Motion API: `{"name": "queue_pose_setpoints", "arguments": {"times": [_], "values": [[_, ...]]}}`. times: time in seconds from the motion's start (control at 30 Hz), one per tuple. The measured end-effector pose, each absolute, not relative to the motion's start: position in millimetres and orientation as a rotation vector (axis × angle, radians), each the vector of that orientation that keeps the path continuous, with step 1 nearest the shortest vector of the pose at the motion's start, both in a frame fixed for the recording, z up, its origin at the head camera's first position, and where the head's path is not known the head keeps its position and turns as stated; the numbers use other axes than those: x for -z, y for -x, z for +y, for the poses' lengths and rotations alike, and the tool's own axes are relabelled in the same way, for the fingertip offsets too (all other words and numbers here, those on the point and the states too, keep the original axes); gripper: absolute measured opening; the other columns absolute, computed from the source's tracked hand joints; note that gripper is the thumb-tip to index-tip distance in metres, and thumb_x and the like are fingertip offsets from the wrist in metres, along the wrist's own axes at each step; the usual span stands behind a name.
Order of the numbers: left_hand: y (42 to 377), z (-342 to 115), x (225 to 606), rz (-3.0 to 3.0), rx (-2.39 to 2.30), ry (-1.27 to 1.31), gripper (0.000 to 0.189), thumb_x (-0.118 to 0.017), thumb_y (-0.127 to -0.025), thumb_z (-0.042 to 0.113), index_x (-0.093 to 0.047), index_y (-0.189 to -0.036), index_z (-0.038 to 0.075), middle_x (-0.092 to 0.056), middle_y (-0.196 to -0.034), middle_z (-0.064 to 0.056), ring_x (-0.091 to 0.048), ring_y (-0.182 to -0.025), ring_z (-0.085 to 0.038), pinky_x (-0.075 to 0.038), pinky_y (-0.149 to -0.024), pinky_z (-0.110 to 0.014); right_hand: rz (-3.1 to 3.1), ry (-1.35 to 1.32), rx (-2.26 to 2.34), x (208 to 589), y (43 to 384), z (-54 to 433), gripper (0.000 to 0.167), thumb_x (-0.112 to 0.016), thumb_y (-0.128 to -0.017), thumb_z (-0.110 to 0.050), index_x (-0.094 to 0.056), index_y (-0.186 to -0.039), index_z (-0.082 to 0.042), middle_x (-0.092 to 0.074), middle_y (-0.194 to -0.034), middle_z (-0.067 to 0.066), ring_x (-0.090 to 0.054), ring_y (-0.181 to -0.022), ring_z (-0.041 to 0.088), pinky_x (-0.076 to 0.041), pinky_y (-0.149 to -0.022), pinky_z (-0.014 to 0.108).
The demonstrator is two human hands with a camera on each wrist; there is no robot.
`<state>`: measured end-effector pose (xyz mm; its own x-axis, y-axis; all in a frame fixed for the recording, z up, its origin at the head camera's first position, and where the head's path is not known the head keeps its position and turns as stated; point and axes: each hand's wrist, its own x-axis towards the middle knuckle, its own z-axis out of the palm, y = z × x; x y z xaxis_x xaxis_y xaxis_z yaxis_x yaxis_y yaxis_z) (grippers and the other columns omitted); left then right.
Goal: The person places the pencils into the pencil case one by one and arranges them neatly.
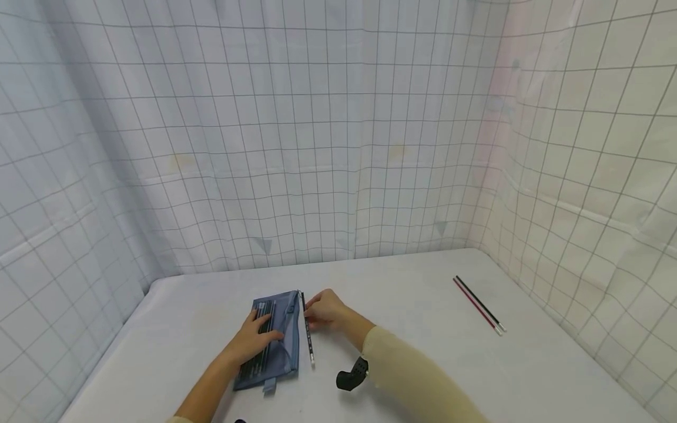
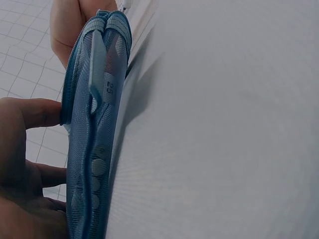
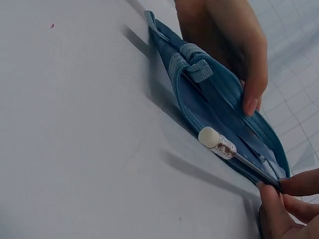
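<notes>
A blue mesh zip pencil case (image 1: pixel 293 346) lies on the white table with several dark pencils (image 1: pixel 259 358) inside. My left hand (image 1: pixel 255 338) rests on top of it, fingers spread over the mesh. Along the right side, the zipped mouth gapes, as the right wrist view shows. My right hand (image 1: pixel 327 311) pinches a dark patterned pencil (image 1: pixel 309 338) between thumb and fingers. That pencil lies lengthwise beside the open mouth, its white eraser (image 3: pixel 209 136) toward me. Whether its shaft is partly inside the mouth, I cannot tell.
Two pencils, one red (image 1: pixel 476 304) and one black (image 1: pixel 482 303), lie side by side at the table's right. A black wrist camera (image 1: pixel 352 376) sits at my right wrist. Grid-patterned white curtains (image 1: pixel 328 147) hang around the back and sides of the table.
</notes>
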<state>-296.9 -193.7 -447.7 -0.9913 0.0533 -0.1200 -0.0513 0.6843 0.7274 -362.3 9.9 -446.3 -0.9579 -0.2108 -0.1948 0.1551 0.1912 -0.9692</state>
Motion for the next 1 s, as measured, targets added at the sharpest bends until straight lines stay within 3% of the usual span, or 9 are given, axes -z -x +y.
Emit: {"name": "queue_pose_setpoints", "arguments": {"times": [0.33, 0.6, 0.73, 0.87, 1.0], "values": [[297, -196, 447, 2.729, -1.226, -0.017, 0.087, -0.07, -0.093, 0.04, -0.034, -0.154, -0.01, -0.004, -0.161, -0.041, -0.008, -0.145, -0.065, -0.015, -0.11, -0.078, 2.244, 0.019, 1.781, 440, 357, -11, 0.01, -0.071, -0.09, 0.009, -0.071, -0.099, 0.005, -0.067, -0.08, 0.008, -0.063, -0.065, 0.014, -0.053, -0.05, 0.02], [298, -197, 447, 2.721, -1.231, -0.022, 0.088, -0.07, -0.093, 0.041, -0.033, -0.155, -0.01, -0.002, -0.162, -0.041, -0.005, -0.145, -0.065, -0.013, -0.111, -0.078, 2.347, -0.047, 1.714, 434, 358, -31, 0.007, -0.074, -0.089, 0.008, -0.073, -0.088, 0.001, -0.068, -0.075, 0.007, -0.064, -0.061, 0.014, -0.055, -0.051, 0.022], [299, -197, 447, 2.704, -1.252, -0.021, 0.089, -0.069, -0.093, 0.042, -0.033, -0.155, -0.009, -0.001, -0.163, -0.039, -0.004, -0.145, -0.064, -0.011, -0.111, -0.077, 2.367, -0.071, 1.687, 431, 360, -39, 0.01, -0.071, -0.088, 0.011, -0.071, -0.091, 0.002, -0.068, -0.075, 0.008, -0.066, -0.061, 0.016, -0.057, -0.054, 0.025], [301, -198, 447, 2.691, -1.273, -0.025, 0.087, -0.069, -0.094, 0.04, -0.033, -0.156, -0.009, 0.0, -0.164, -0.037, -0.003, -0.146, -0.063, -0.01, -0.112, -0.077, 2.372, -0.107, 1.7, 430, 363, -43, 0.014, -0.071, -0.087, 0.013, -0.069, -0.094, 0.001, -0.067, -0.074, 0.009, -0.064, -0.057, 0.016, -0.057, -0.053, 0.024], [301, -199, 448, 2.684, -1.277, -0.022, 0.087, -0.069, -0.093, 0.039, -0.033, -0.156, -0.009, 0.001, -0.164, -0.037, -0.003, -0.147, -0.063, -0.01, -0.112, -0.076, 2.342, -0.123, 1.728, 432, 365, -44, 0.012, -0.071, -0.088, 0.012, -0.07, -0.087, 0.0, -0.067, -0.068, 0.008, -0.062, -0.052, 0.014, -0.055, -0.049, 0.023]]}}
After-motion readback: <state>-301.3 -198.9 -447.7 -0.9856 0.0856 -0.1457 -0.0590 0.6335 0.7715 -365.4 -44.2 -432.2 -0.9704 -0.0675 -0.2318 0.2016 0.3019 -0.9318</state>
